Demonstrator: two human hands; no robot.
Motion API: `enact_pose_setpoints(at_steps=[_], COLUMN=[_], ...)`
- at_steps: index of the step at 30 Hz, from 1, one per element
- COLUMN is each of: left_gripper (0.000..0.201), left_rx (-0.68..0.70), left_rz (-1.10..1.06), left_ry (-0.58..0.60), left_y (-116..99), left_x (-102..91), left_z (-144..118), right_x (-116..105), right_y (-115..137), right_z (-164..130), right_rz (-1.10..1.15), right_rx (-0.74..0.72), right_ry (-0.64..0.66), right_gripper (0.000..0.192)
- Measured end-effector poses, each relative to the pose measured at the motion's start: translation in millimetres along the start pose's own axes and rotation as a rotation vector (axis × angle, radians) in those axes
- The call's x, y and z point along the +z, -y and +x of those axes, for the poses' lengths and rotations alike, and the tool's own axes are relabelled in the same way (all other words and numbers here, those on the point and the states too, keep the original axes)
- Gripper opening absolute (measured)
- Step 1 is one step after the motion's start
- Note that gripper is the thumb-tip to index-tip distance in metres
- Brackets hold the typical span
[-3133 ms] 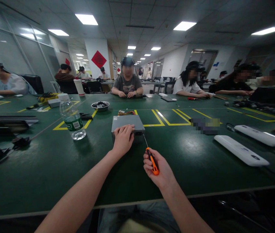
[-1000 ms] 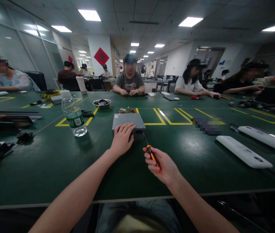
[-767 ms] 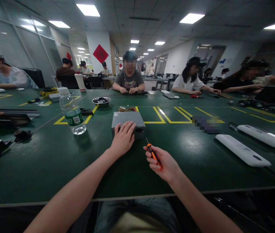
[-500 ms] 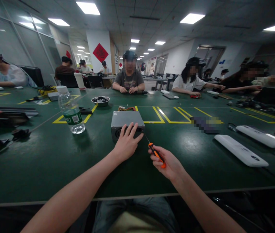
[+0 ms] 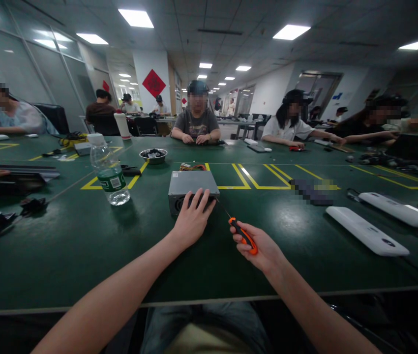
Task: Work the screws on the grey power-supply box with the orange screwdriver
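The left hand [image 5: 191, 221] lies flat against the near face of a grey metal box [image 5: 193, 183], fingers spread wide and not gripping anything. The fingertips reach up to the box's top edge. The box sits on the green table [image 5: 83, 246], right in the middle, just in front of the person.

The right hand [image 5: 258, 246] is curled around an orange-and-black screwdriver [image 5: 244, 235] — a firm hold on the handle. The thin metal shaft points up and to the left, toward the box's near right corner. The tip is close to that corner, but it is too small to tell if it touches.

Behind the box lie some coloured wires [image 5: 191, 167], and farther back stands a small metal bowl [image 5: 153, 155] with dark bits inside. To the left of the box stands a clear water bottle [image 5: 108, 172] with a green label — upright, cap on. Yellow lines [image 5: 246, 179] are marked on the table. To the right lie two long white devices [image 5: 367, 230], well apart from the hands. Other people sit around the far side of the table, their hands on their own work.
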State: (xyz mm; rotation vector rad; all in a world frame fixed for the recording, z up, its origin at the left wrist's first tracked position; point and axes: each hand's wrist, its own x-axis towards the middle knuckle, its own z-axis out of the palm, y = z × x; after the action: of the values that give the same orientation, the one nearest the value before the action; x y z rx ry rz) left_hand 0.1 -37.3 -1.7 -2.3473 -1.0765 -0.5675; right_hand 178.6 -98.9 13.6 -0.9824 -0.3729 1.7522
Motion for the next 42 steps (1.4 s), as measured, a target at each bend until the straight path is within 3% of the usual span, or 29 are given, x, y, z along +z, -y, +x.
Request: enact_pose_setpoints(at_steps=[18, 28, 42], left_gripper=[0.047, 0.048, 0.048], left_rx=[-0.006, -0.01, -0.013], left_rz=[0.031, 0.035, 0.021], left_ry=[-0.008, -0.012, -0.016], left_y=[-2.9, -4.9, -6.5], left_x=[-0.8, -0.7, -0.4], left_z=[-0.2, 0.3, 0.2], right_x=[0.1, -2.4, 10.9], right_y=[-9.2, -7.5, -13.5], right_z=[2.3, -0.5, -9.3], right_rz=[-0.128, -0.136, -0.039], right_rx=[-0.144, -0.14, -0.134], right_ry=[-0.053, -0.051, -0.036], right_gripper=[0.002, 0.004, 0.007])
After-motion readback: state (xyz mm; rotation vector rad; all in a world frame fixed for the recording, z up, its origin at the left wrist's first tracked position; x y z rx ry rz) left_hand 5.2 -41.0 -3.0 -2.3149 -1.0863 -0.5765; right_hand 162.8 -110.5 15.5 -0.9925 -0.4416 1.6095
